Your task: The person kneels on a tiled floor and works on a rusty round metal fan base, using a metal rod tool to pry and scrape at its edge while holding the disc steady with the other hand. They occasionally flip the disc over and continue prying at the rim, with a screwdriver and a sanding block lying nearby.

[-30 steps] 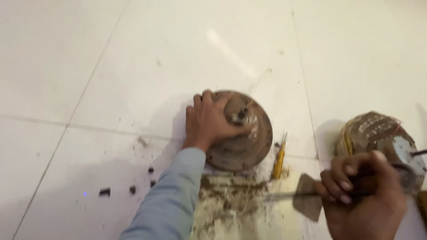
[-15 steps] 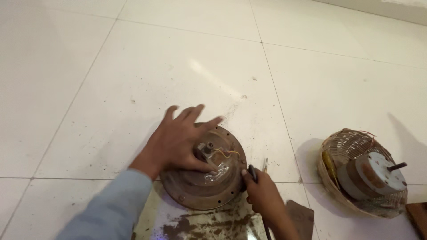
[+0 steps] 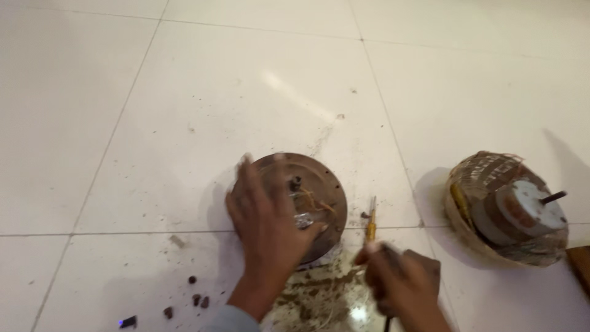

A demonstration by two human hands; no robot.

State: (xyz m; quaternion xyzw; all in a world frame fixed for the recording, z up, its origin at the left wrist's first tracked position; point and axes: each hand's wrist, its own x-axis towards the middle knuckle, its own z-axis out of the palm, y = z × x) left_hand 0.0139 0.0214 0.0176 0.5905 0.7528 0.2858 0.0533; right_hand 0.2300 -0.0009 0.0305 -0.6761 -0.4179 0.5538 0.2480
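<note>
A round, rusty brown metal motor cover (image 3: 319, 190) lies on the white tiled floor, with a small shaft stub and thin wires at its middle. My left hand (image 3: 267, 230) rests over its left and near side, fingers spread and blurred. My right hand (image 3: 399, 283) is closed around a dark tool handle just right of the cover. A yellow-handled screwdriver (image 3: 370, 224) lies on the floor right above that hand.
A second motor part (image 3: 507, 209) with copper windings and a protruding shaft sits on the floor to the right. Dirt and grime (image 3: 313, 298) smear the tile near me. Small dark scraps (image 3: 196, 298) lie at lower left. A brown edge (image 3: 581, 261) shows far right.
The view has shifted. My left hand slid from the far left of the cover to its near left side. My right hand drew back from the cover's edge toward me.
</note>
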